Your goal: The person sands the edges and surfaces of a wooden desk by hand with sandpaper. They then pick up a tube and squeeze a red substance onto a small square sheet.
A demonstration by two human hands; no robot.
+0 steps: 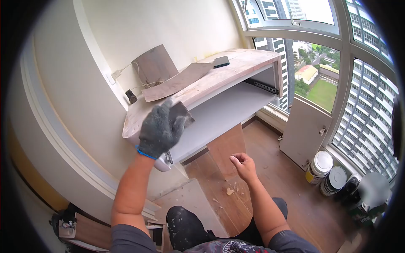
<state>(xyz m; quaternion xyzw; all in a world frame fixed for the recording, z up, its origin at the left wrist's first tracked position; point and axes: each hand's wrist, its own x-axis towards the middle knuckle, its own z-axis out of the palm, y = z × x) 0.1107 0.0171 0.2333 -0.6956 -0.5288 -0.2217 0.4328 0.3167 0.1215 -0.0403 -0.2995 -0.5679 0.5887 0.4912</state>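
Note:
My left hand (160,133), in a grey work glove with a blue cuff, is closed on a flat dark rectangular plate (182,114) that looks like a scraper. It is over the near left edge of a wall-mounted desk (236,63), whose top is stripped and patchy. Below the top is an open white compartment (228,107) with a metal drawer slide (263,86) at its right end. My bare right hand (244,166) hangs in front of the desk, fingers curled and thumb against them, with nothing visible in it. A curved thin strip (179,82) lies on the desktop.
A brown panel (155,65) leans on the wall; a small dark box (221,62) sits on the desktop. A cabinet door (304,130) leans below the windows. Paint cans (319,166) stand at right. Debris (230,191) and a board (192,206) lie on the floor.

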